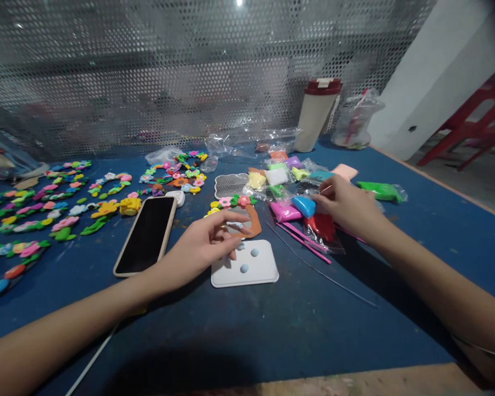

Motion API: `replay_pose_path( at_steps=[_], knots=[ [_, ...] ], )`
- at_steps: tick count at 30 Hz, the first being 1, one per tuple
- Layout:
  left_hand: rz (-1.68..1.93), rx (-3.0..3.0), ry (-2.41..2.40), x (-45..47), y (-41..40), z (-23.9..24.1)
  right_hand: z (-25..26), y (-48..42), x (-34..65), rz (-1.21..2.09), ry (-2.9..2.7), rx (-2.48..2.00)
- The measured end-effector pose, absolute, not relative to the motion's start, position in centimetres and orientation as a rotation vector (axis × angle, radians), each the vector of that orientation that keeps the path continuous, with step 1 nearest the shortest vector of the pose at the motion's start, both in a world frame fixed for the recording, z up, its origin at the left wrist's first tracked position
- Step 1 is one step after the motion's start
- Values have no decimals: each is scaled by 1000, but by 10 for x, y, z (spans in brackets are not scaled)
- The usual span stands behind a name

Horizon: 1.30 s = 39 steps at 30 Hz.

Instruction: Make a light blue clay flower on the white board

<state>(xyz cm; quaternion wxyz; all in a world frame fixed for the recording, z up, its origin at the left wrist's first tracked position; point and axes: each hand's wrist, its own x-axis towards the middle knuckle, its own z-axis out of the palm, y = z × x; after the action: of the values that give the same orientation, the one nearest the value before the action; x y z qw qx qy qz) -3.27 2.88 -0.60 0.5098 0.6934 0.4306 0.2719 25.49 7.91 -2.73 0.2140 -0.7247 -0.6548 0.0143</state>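
Note:
My left hand [202, 242] reaches over the near edge of a frame [253, 221] with brown clay and flowers, thumb and fingers apart. A light blue bit shows by its fingertips; whether they touch it I cannot tell. Below lies a white rectangular plate [268, 269] carrying small light blue clay balls [244, 268], one partly hidden by the hand. My right hand [346, 206] is at the pile of clay packets, its fingertips closed at the edge of a blue clay packet [303, 206]. Beside it lie a pink packet [284, 212] and a red packet [320, 228].
A phone [148, 234] lies left of the plate. Clay-flower frames [107, 184] spread across the left. Pink sticks [305, 242] and a thin wire [325, 276] lie right. A tumbler [317, 118] stands at the back, before a perforated metal panel [190, 71].

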Motion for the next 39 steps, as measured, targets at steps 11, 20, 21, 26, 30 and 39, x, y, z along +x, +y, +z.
replay_pose_path(
  at_steps=[11, 20, 21, 26, 30, 39],
  knots=[
    [715, 1589, 953, -30, 26, -5, -16, 75, 255, 71, -1832, -1928],
    [785, 2026, 944, -3, 29, 29, 12, 36, 217, 181, -1584, -1630],
    [731, 2107, 929, 3, 30, 32, 11, 29, 207, 220, -1586, -1516],
    [728, 2397, 926, 19, 32, 24, -2, 6, 176, 488, -1632, -1177],
    [685, 2525, 911, 15, 28, 14, -10, 4, 178, 613, -1711, -1078],
    [535, 2014, 654, 9, 35, 24, -11, 12, 192, 746, -1819, -819]
  ],
)
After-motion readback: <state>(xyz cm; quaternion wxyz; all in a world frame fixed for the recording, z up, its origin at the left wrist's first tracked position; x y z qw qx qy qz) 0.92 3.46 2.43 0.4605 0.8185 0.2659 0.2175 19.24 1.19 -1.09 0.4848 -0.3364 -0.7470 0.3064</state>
